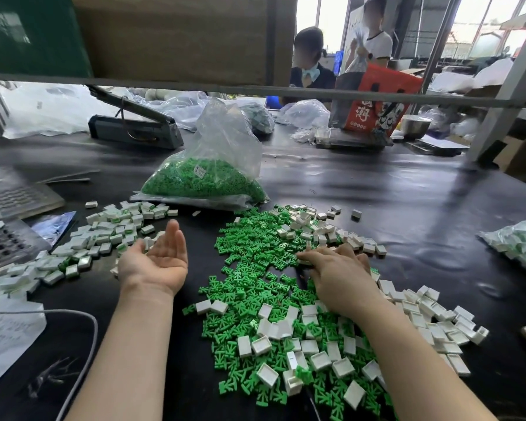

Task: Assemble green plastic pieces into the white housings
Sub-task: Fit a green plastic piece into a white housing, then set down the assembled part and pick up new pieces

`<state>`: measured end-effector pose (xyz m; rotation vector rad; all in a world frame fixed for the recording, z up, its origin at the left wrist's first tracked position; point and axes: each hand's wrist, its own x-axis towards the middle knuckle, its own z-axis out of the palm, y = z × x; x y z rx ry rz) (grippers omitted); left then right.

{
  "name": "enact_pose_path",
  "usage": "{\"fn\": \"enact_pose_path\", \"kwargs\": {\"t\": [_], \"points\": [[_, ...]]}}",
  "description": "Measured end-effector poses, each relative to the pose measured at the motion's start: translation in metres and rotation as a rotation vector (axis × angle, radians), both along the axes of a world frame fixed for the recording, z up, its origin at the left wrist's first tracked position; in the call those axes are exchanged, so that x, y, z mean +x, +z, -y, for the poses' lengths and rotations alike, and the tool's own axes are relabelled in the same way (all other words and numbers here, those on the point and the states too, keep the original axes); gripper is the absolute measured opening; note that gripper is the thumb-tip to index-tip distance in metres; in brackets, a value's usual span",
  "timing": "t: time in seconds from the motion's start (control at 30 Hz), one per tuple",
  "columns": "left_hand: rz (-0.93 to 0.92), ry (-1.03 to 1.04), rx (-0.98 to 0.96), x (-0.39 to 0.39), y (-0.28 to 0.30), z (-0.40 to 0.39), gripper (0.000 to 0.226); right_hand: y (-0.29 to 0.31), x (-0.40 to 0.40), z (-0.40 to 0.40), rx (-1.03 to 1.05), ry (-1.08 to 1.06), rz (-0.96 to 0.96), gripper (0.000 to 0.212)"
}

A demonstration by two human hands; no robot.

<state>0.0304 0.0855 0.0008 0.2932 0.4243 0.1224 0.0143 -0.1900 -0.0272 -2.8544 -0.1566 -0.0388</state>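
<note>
My right hand (pixel 336 275) lies palm down on the loose heap, fingers curled into the green pieces (pixel 255 268); whether they pinch one I cannot tell; my left hand (pixel 157 259) is turned palm up, fingers relaxed and apart, holding nothing, just beside the finished pile (pixel 104 238) of white housings with green showing in them; empty white housings (pixel 419 311) lie mixed through the green heap under and right of my right hand; beyond, a full bag of green pieces (pixel 207 177) sits unopened-looking on the black table (pixel 377 183); I judge much remains.
</note>
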Motion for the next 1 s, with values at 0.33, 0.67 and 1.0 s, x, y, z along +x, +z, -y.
{"fn": "enact_pose_path", "kwargs": {"t": [0.33, 0.67, 1.0], "points": [[0.081, -0.456, 0.713, -0.016, 0.006, 0.068, 0.015, 0.005, -0.005, -0.005, 0.013, -0.057, 0.198, 0.017], [0.286, -0.519, 1.052, -0.027, -0.002, 0.105, 0.009, 0.022, -0.009, -0.030, 0.795, 0.129, 0.283, 0.026], [0.382, -0.286, 1.167, -0.026, 0.006, 0.094, 0.022, 0.016, -0.012, -0.032, -0.011, 0.170, -0.056, 0.034]]}}
